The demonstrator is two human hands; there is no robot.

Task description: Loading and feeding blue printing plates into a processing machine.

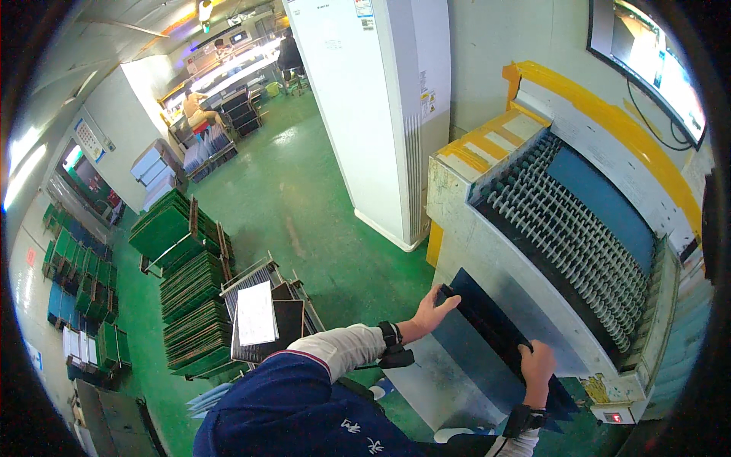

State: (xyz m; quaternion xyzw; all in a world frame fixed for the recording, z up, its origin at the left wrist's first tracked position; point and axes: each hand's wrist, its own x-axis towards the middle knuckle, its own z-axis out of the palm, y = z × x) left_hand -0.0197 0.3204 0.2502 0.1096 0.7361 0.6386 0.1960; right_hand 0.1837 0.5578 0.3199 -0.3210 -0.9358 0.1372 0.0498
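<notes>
1. Hold: the left hand pinches the upper corner of a thin, dark, flat rectangular panel between thumb and fingers. The right hand has its fingers curled over the same long edge; its thumb's contact cannot be told.
2. Position: the panel slopes below and between the 2 sets of fingers, above a smooth grey flat surface. Whether 1 sheet or more is held cannot be told.
3. Risk: uneven grip could, in my judgement, twist the panel or let 1 corner slip. Narrow edge contact would be the cause.
4. Risk: the panel could scrape the off-white, box-shaped machine just beyond the fingers, if swung right.
5. Edges: the machine's front wall limits the far side; its pale disc rollers lie past the right fingers.
6. Room: smooth green floor shows beyond the left fingers, giving more space there.
</notes>
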